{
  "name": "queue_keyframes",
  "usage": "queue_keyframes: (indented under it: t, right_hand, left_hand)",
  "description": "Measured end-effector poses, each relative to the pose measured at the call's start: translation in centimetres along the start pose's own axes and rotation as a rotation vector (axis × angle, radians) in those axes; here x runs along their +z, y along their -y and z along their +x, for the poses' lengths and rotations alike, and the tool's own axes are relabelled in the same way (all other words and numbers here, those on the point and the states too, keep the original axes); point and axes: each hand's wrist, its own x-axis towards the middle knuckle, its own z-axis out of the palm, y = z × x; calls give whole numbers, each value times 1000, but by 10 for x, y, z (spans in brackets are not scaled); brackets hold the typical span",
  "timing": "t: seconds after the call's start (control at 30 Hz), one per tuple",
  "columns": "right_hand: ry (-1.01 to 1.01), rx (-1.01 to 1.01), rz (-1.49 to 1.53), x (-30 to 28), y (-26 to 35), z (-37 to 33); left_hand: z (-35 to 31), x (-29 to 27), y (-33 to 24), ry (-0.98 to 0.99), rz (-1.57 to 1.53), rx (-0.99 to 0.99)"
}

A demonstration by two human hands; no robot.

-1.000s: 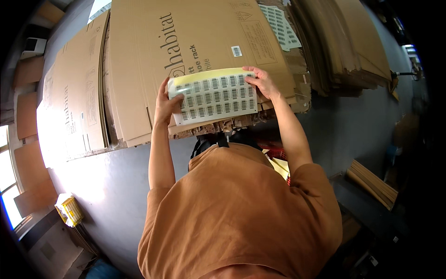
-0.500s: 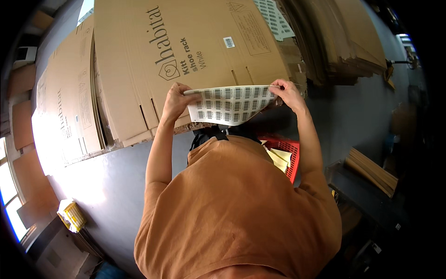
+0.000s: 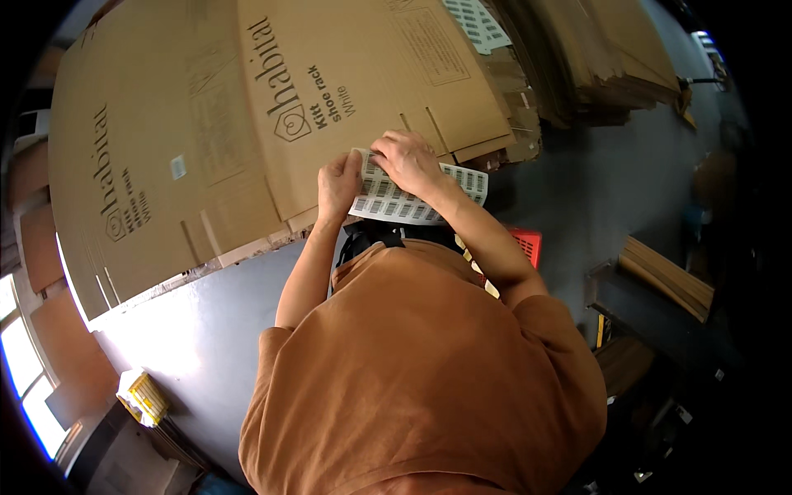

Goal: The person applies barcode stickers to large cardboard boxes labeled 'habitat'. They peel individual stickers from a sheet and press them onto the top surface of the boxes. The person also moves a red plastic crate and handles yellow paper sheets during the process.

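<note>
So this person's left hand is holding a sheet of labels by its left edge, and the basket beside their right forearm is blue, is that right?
Not quite: the basket beside the right forearm is red, not blue, as the head view shows. The left hand does hold the sheet of labels by its left edge.

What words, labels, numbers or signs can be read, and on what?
I don't copy the wording.
Right flat box: big dark print, house-shaped sign; fine print unreadable.
Left flat box: similar print, sign; white label too small to read.
Near sheet: barcodes, too small to read.
Far sheets: barcodes, also too small.
</note>
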Motion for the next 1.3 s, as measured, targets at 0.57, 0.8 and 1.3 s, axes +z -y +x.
queue_keyframes:
  t: [0.57,0.8,1.3]
  right_hand:
    - [6,-210,-35,18,57,3]
    - [11,-164,-5,14,55,-3]
    - [87,-206,47,31,84,-10]
  left_hand:
    - [-26,-36,17,-171,-67,-165]
    - [-25,-28,23,-188,-43,-49]
    - [-52,-54,44,-271,-56,-55]
